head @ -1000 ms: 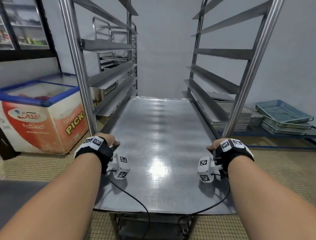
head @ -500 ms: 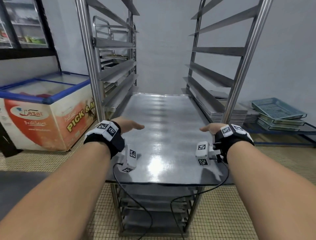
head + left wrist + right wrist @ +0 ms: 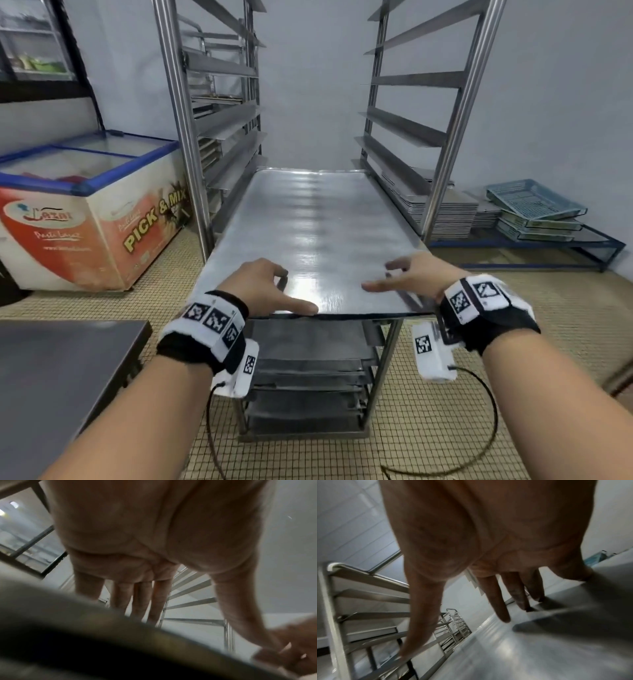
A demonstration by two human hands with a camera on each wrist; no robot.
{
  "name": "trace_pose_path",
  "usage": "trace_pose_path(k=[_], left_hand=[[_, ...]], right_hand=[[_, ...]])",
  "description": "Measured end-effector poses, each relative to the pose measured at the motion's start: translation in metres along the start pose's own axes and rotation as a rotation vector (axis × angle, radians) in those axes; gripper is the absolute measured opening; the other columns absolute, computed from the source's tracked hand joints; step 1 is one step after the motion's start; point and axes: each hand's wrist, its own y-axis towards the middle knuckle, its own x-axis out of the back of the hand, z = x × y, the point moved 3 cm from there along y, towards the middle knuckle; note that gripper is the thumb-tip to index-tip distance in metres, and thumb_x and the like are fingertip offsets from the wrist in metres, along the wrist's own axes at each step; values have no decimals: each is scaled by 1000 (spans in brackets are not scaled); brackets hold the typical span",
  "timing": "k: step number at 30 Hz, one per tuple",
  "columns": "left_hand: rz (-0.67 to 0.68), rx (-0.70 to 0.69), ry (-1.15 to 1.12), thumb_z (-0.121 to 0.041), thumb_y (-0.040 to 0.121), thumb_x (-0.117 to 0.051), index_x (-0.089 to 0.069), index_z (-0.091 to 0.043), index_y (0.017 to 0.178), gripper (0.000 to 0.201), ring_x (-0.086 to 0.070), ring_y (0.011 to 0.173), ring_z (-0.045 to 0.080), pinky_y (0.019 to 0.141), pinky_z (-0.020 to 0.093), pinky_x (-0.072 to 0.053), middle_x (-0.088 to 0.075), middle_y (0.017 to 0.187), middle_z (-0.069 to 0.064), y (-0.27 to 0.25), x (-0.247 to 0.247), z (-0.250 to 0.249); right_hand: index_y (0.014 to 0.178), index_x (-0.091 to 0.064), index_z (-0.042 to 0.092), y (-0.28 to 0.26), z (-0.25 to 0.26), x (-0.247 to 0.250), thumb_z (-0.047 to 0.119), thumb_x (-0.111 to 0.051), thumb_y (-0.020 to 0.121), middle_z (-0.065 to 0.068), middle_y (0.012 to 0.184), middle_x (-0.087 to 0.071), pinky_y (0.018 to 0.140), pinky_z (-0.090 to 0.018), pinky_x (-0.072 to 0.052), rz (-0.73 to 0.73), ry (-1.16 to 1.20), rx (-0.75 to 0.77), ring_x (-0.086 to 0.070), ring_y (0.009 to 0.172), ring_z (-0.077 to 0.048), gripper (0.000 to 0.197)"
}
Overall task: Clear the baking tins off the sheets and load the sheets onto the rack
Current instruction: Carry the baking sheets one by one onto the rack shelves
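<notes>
A large bare metal baking sheet lies level on a pair of runners in the steel rack, with only its near edge sticking out. No tins are on it. My left hand rests on the sheet's near left part, thumb stretched along the front edge. My right hand is over the near right corner with its fingers spread. In the right wrist view its fingertips touch the sheet. The left wrist view shows straight fingers above the blurred sheet edge. Neither hand grips anything.
More sheets sit on lower runners of the rack. A stack of sheets and blue crates lie on a low stand to the right. A chest freezer stands at left, and a dark table is at the near left.
The sheet has slid deeper into the rack. Both hands left its side edges, opened, and came to its near edge. My view has backed away, showing the rack's lower shelves.
</notes>
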Motion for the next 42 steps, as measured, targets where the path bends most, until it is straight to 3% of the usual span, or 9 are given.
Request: trace_pose_path(k=[2, 4, 6, 8, 10, 16, 31, 36, 42], left_hand=[[-7, -32, 15, -78, 49, -79, -54, -26, 137, 106, -49, 129, 18, 107, 35, -41, -53, 140, -4, -6, -7, 0], [8, -65, 86, -72, 50, -82, -43, -29, 147, 112, -38, 138, 22, 115, 41, -31, -43, 148, 0, -9, -15, -1], [-37, -104, 189, -54, 60, -86, -44, -28, 144, 97, -40, 132, 24, 114, 45, -33, -48, 137, 3, -4, -21, 1], [-78, -136, 279, -36, 67, -78, -48, -26, 138, 78, -44, 122, 24, 109, 48, -37, -51, 123, 2, 2, -26, 3], [-90, -151, 344, -30, 67, -71, -48, -26, 135, 72, -46, 111, 21, 104, 48, -40, -49, 111, -1, 9, -28, 5], [-133, -172, 416, -24, 63, -65, -45, -28, 139, 79, -47, 110, 19, 103, 47, -41, -49, 111, -4, 37, -30, 9], [-119, -140, 443, -24, 63, -67, -48, -25, 132, 72, -50, 110, 19, 104, 47, -40, -53, 115, -4, 139, -5, 13], [-141, -120, 409, -16, 61, -61, -53, -24, 127, 67, -52, 101, 19, 96, 44, -45, -55, 107, -4, 172, 6, 16], [-127, -120, 412, -16, 65, -67, -50, -24, 134, 72, -54, 104, 21, 96, 42, -46, -56, 112, -3, 203, 18, 13]], right_hand=[[147, -38, 31, -6, -4, -18, 86, -70, 38, 5, 156, -31, 116, -42, -23, 21, -142, 57, -35, 139, -18, 126], [150, -30, 33, -8, -7, -31, 73, -80, 45, 6, 159, -20, 120, -51, -7, -30, -227, 95, -18, 147, -21, 124], [149, -34, 28, -6, -7, -38, 52, -85, 59, 4, 154, -29, 120, -50, -14, -118, -281, 153, -23, 142, -23, 106], [146, -37, 25, -4, -6, -42, 36, -79, 70, 4, 147, -37, 118, -45, -22, -201, -370, 206, -30, 137, -22, 88], [145, -37, 24, 1, -8, -46, 30, -73, 75, 6, 146, -38, 114, -40, -29, -263, -425, 232, -32, 136, -21, 79], [143, -36, 27, 30, -14, -51, 33, -70, 77, 8, 146, -38, 100, -37, -45, -334, -504, 222, -37, 134, -23, 74], [131, -46, 27, 138, -1, -24, 30, -67, 71, 6, 136, -50, 94, -37, -49, -340, -524, 215, -47, 123, -24, 64], [118, -51, 28, 180, 3, -18, 29, -62, 64, 8, 121, -55, 81, -34, -52, -362, -518, 208, -54, 107, -24, 55], [116, -53, 26, 215, 8, -10, 35, -64, 65, 7, 115, -56, 80, -33, -50, -370, -528, 228, -54, 104, -25, 53]])
